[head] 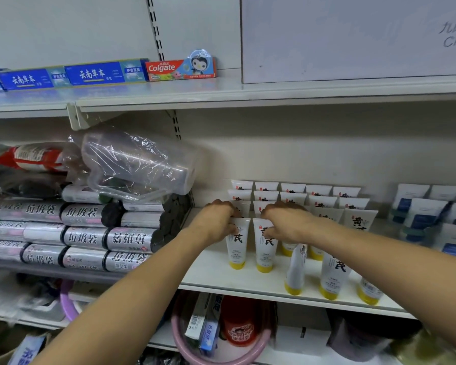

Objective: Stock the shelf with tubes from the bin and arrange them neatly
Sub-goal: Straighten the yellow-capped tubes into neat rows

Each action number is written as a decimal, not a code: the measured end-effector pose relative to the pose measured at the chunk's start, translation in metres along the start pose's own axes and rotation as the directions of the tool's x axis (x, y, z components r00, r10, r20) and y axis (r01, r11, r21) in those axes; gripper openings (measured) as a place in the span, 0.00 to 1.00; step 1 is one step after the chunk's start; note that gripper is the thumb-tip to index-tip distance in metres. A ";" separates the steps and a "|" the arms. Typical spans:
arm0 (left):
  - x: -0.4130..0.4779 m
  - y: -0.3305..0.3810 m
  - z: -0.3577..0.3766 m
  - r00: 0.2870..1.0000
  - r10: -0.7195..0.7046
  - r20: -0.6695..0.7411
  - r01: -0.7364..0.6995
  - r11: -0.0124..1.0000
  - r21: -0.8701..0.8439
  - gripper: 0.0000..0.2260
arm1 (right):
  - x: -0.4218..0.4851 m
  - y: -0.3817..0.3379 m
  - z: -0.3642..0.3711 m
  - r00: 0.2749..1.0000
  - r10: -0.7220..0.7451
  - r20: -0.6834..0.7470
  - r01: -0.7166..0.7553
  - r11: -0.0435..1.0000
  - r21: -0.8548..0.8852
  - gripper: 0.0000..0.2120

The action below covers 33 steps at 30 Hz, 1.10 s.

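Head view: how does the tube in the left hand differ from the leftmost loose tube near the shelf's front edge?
The left hand grips the held tube at its top; no hand holds the loose tube. The held tube stands in a row; the loose tube stands nearer the front edge of the shelf. The held tube's label faces the camera; the loose tube's is turned sideways. Both are white, yellow cap down.

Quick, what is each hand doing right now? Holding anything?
Left hand: closed, pinching the top of a white yellow-capped tube.
Right hand: closed, pinching the top of the neighbouring tube.
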<state>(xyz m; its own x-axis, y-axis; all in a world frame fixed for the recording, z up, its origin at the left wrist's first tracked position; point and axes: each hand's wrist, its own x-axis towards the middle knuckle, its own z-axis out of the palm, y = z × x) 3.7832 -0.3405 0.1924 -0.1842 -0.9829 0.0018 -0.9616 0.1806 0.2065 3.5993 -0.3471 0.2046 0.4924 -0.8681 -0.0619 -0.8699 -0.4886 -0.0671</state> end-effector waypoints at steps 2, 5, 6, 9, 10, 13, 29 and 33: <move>0.000 -0.001 0.000 1.000 -0.004 0.005 0.004 1.000 0.000 0.14 | -0.002 0.000 -0.001 1.000 0.000 0.007 0.000 1.000 0.019 0.14; 0.000 0.000 -0.001 1.000 -0.006 0.009 0.006 1.000 0.006 0.15 | -0.002 -0.001 -0.001 1.000 -0.001 0.012 0.000 1.000 0.018 0.14; 0.000 0.001 -0.001 1.000 -0.002 0.009 0.002 1.000 0.012 0.15 | -0.002 -0.001 -0.001 1.000 -0.002 0.014 0.002 1.000 0.013 0.12; -0.002 0.001 -0.001 1.000 0.002 0.006 -0.002 1.000 0.024 0.15 | -0.002 -0.002 -0.003 1.000 -0.008 0.022 0.007 1.000 0.007 0.11; -0.002 0.002 -0.001 1.000 0.002 0.001 -0.002 1.000 0.029 0.15 | -0.002 -0.002 -0.003 1.000 -0.009 0.023 0.009 1.000 0.007 0.10; -0.004 0.002 -0.001 1.000 -0.003 0.000 0.003 0.999 0.043 0.16 | -0.001 -0.003 -0.002 1.000 -0.005 0.020 0.005 1.000 0.005 0.08; -0.014 0.035 -0.013 0.989 0.101 -0.106 -0.092 0.991 0.093 0.18 | -0.023 0.012 -0.020 0.999 0.018 -0.035 -0.017 0.999 0.030 0.14; -0.020 0.064 -0.015 0.924 0.212 -0.319 -0.162 0.971 0.177 0.15 | -0.043 0.030 -0.032 0.993 0.036 -0.114 -0.036 0.999 0.004 0.13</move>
<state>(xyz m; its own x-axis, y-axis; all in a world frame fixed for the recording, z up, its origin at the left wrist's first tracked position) 3.7287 -0.3103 0.2199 -0.3092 -0.8812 0.3576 -0.9397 0.3408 0.0274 3.5514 -0.3268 0.2371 0.4540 -0.8896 0.0493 -0.8870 -0.4565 -0.0691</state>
